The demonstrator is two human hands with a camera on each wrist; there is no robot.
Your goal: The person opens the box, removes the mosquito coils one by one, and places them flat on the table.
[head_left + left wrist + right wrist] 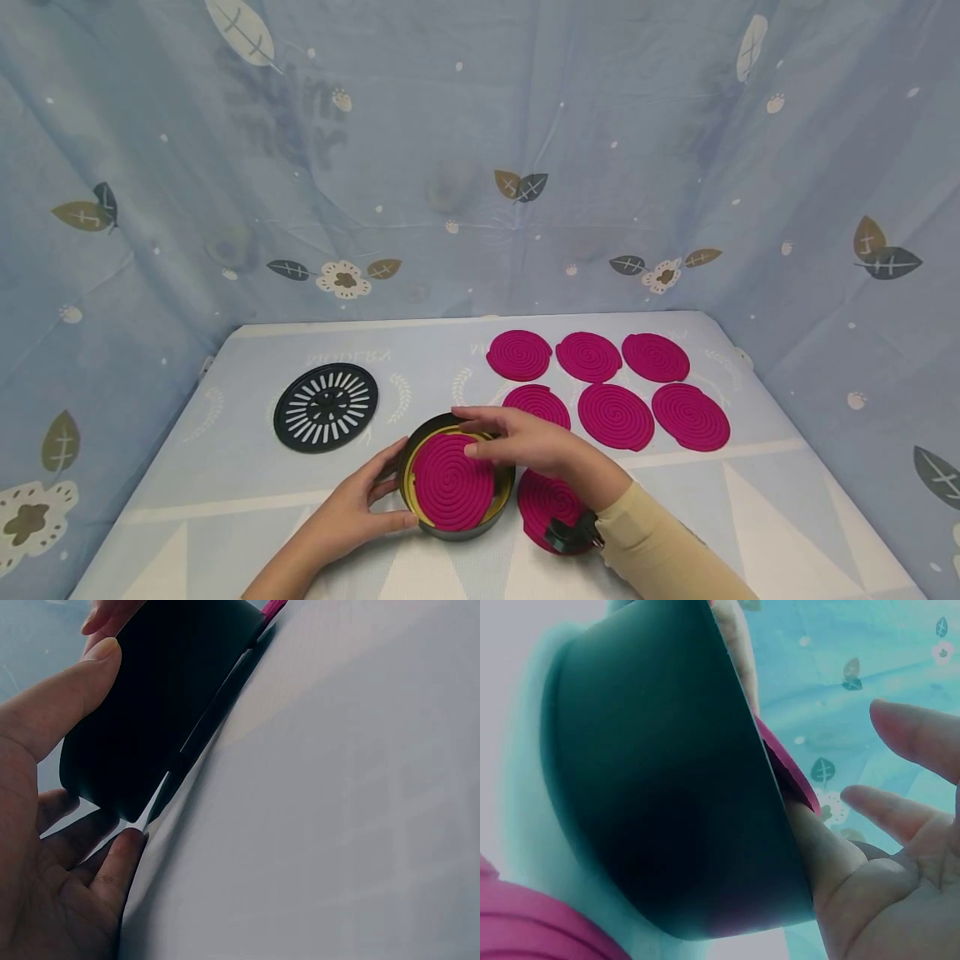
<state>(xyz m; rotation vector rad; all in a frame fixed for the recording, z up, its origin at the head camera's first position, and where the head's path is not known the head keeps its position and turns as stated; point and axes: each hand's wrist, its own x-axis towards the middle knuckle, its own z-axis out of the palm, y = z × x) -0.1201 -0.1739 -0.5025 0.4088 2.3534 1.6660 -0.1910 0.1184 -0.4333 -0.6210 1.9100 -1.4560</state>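
A round dark tin (457,534) with a yellow inside stands near the front of the table. My left hand (358,508) grips its left side, thumb at the front and fingers round the far side; in the left wrist view the thumb presses the dark wall. A magenta spiral mosquito coil (452,483) lies tilted in the tin's mouth, one edge rising above the rim in the right wrist view. Over the tin's right rim is my right hand (525,442), its thumb touching the coil's upper right edge and its other fingers spread apart.
A black slotted lid (326,408) lies to the left. Several more magenta coils (615,416) lie in rows at the back right, and another coil (547,508) sits under my right wrist beside the tin. A patterned blue cloth (480,167) hangs behind the table.
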